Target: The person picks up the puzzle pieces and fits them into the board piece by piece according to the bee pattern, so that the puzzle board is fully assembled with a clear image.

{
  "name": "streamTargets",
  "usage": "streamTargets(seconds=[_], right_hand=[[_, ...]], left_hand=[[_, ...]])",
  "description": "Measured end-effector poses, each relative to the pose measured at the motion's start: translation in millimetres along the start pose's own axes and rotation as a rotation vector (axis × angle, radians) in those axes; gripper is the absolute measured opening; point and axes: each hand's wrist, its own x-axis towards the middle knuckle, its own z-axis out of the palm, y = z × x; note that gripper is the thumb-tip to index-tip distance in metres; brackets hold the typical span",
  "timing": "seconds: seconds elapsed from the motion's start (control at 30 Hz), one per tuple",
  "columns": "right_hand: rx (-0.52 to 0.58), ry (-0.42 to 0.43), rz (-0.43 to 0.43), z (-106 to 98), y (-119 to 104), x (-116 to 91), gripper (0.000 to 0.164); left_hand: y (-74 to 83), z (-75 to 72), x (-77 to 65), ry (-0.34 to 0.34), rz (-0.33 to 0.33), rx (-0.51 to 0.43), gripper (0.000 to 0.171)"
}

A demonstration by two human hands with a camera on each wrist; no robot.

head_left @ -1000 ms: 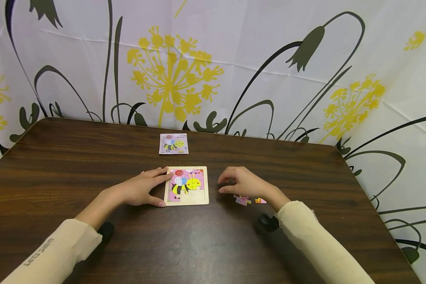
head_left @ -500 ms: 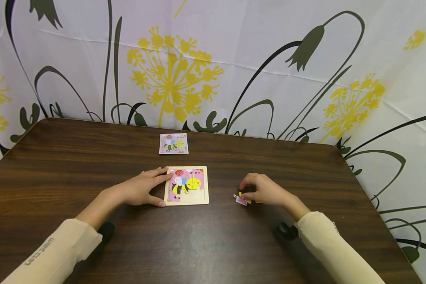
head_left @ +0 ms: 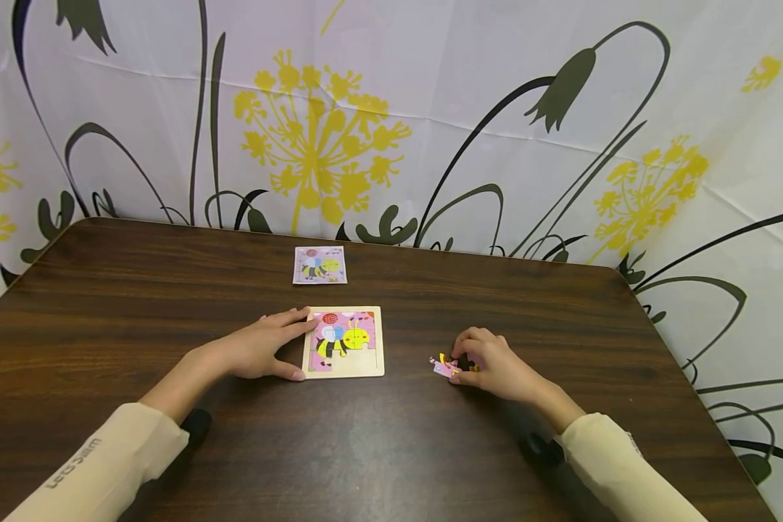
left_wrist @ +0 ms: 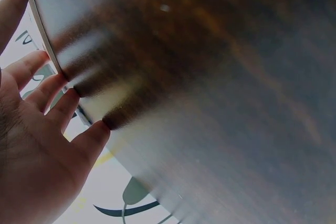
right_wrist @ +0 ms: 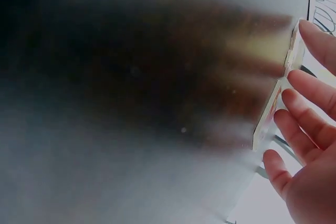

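A square wooden jigsaw tray [head_left: 379, 348] lies mid-table in the head view, its bee picture partly filled and bare wood at the lower right. My left hand [head_left: 261, 348] rests against its left side, fingers fairly straight on the rim and thumb at the near corner. To the right, my right hand [head_left: 499, 368] bends thumb and index finger around a pink and yellow puzzle piece [head_left: 441, 368] low over the table. Another piece is partly hidden under that hand. In the right wrist view, the fingertips meet the edges of two flat pieces, one a thin puzzle piece [right_wrist: 266, 111].
Behind the tray lies a small printed picture card [head_left: 320, 265] with the same bee. The dark wooden table [head_left: 378, 449] ends at the back against a flower-patterned cloth [head_left: 457, 87]. Dark wrist straps show under both forearms.
My right hand has moved away from beside the tray, right and slightly nearer, to the loose pieces, and its thumb and index finger now meet one. The left hand and tray have stayed put.
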Motion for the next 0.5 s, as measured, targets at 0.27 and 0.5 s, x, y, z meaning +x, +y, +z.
streamTargets(seconds=[0.27, 0.5], right_hand=[[-0.030, 0.014, -0.017, 1.4, -1.4, 0.0, 0.022], [-0.045, 0.032, -0.040, 1.9, -2.0, -0.2, 0.021]], left_hand=[[-0.7, 0.8, -1.3, 0.011, 0.017, 0.003, 0.083], [-0.2, 0.8, -1.1, 0.012, 0.013, 0.001, 0.084]])
